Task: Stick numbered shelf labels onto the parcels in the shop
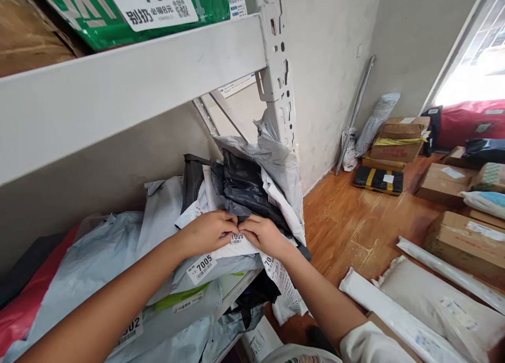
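Note:
My left hand and my right hand meet over the parcels on the rack, fingers closed in a pinch. Between them is a white label numbered 7009; their fingertips are at its upper edge, partly hiding it. A strip of numbered labels hangs from below my right hand. Just beyond the fingers stand a black plastic mailer and a crumpled grey mailer. Near my left wrist, a label reading 7005 is on a grey bag.
A white shelf beam crosses above my hands, joined to a perforated upright. A green parcel lies on the upper shelf. Cartons, long wrapped tubes and a black parcel lie on the wooden floor to the right.

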The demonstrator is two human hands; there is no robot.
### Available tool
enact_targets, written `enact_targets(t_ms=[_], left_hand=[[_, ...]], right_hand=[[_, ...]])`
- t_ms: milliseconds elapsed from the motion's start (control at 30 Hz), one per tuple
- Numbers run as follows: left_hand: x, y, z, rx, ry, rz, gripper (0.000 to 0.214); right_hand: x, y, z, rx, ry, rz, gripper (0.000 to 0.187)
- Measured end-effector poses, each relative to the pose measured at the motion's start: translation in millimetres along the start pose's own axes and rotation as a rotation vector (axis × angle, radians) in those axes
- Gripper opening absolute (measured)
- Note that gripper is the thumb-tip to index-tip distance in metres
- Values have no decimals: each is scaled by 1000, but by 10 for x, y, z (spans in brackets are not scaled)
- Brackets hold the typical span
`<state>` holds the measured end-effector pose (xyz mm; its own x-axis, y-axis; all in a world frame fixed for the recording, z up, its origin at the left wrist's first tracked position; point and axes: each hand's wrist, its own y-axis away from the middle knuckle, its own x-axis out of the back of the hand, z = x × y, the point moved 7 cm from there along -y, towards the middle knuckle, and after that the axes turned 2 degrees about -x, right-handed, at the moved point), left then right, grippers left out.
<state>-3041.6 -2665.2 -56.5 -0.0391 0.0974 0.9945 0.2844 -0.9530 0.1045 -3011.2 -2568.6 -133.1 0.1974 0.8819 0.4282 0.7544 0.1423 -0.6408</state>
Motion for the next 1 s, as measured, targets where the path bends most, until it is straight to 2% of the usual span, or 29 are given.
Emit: enact_targets(t_ms=[167, 333, 433, 500, 567, 633, 700, 767, 800, 867, 933, 1000], left_hand=[[-10, 50, 98, -75, -166, -53, 28], [-42, 87, 209, -44, -288, -103, 35], [-111, 106, 233, 15, -295, -137, 46], [-130, 107, 239, 31, -287, -129, 49], [-111, 103, 249, 36, -257, -115, 50], [-39, 106, 265, 89, -250, -85, 44], [117, 135, 314, 235, -299, 36, 46], [234, 185, 481, 347, -285, 190, 50], [227, 199, 601, 363, -215, 244, 48], [62, 174, 841, 338, 43, 286, 41], [-226, 116, 961, 365, 355, 323, 46], [-623, 24, 975, 414, 765, 315, 62]], right_hand=[[38, 44, 62, -100, 112, 88, 28], [-53, 267, 57, 10, 280, 63, 39], [-25, 413, 88, -13, 264, 49, 41], [118, 489, 133, -97, 118, 147, 35], [311, 583, 245, -270, -130, 323, 26], [414, 693, 359, -451, -416, 448, 23], [424, 756, 364, -534, -653, 467, 27], [445, 785, 275, -526, -792, 473, 31], [464, 797, 219, -512, -834, 484, 33], [512, 818, 104, -478, -893, 502, 35], [579, 836, 5, -429, -938, 509, 36], [680, 854, -80, -348, -959, 501, 34]])
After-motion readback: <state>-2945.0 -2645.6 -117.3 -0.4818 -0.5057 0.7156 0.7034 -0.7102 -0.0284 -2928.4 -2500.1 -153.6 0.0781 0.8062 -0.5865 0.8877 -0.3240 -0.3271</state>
